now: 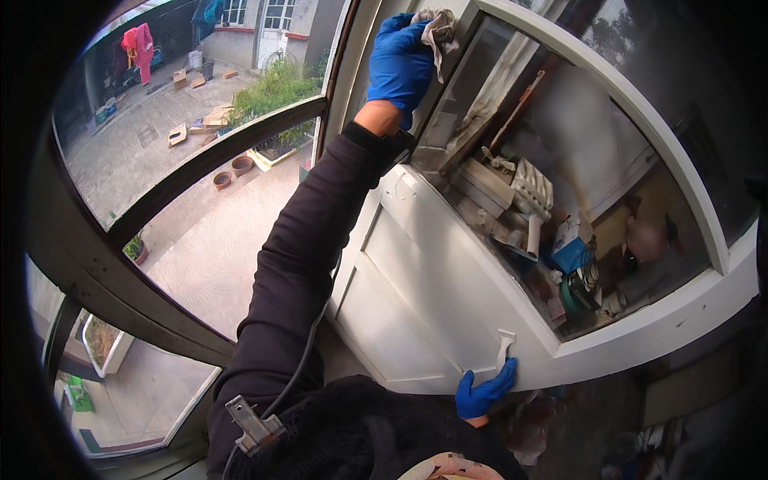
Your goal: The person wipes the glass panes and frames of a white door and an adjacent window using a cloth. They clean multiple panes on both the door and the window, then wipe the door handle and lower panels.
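Observation:
My left hand point(402, 63), in a blue glove, is raised at the top and holds a crumpled, stained greyish cloth point(439, 33) against the white frame beside a glass pane. My right hand point(485, 390), also in a blue glove, is low at the edge of a white panelled door point(414, 288). Its fingers are around the lower end of the white door handle point(506, 348); the palm side is partly hidden. The glass pane point(576, 144) in the door's upper part shows reflections and a cloudy patch.
On the left are dark-framed windows point(222, 162), with a paved yard, plants and pots outside. Boxes, egg cartons point(533, 189) and a blue-and-white box point(571, 240) show through the door glass. A cable point(312, 336) with a metal clip point(255, 426) lies along my left sleeve.

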{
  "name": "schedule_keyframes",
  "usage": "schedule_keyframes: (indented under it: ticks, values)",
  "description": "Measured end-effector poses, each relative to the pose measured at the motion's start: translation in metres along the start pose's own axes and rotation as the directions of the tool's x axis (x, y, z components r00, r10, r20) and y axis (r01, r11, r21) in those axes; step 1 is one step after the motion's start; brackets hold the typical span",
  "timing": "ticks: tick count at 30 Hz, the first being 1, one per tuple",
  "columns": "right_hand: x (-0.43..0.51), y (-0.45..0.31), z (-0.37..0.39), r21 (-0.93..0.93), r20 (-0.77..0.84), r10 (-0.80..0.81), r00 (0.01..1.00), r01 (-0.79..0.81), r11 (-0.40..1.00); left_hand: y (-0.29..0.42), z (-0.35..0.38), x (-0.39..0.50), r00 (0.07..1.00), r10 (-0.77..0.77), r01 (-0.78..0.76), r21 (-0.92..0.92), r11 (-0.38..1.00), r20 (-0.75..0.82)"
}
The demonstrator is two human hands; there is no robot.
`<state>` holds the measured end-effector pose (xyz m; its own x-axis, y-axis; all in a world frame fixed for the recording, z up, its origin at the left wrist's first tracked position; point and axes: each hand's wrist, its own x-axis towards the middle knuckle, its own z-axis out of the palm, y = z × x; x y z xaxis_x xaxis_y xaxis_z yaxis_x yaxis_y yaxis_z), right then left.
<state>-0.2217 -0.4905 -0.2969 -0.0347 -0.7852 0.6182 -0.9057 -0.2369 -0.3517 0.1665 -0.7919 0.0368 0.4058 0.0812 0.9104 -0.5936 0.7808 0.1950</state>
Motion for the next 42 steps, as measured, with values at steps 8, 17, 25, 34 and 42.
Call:
schedule_keyframes:
  ticks: [8,17,25,34,42]
  values:
    - [-0.001,0.002,0.002,0.001,-0.021,-0.014,1.000,0.014,1.000,-0.018,-0.040,-0.033,0.980,-0.079,0.087,-0.038,0.996,0.184]
    - [-0.002,0.007,0.003,-0.007,-0.019,-0.049,0.999,0.049,0.999,-0.035,-0.144,-0.260,0.739,-0.652,0.660,0.009,0.751,0.168]
    - [-0.001,0.010,0.002,-0.042,-0.037,-0.085,0.996,0.084,0.996,-0.030,-0.143,-0.264,0.743,-0.660,0.651,0.107,0.752,0.110]
    - [0.002,0.006,0.001,-0.077,-0.069,-0.099,0.993,0.093,0.993,-0.035,-0.031,-0.002,0.967,-0.232,0.235,-0.019,0.972,0.106]
    - [0.006,0.005,-0.001,-0.064,-0.092,-0.108,0.990,0.102,0.993,-0.007,0.012,0.089,0.970,-0.104,0.128,-0.099,0.987,0.218]
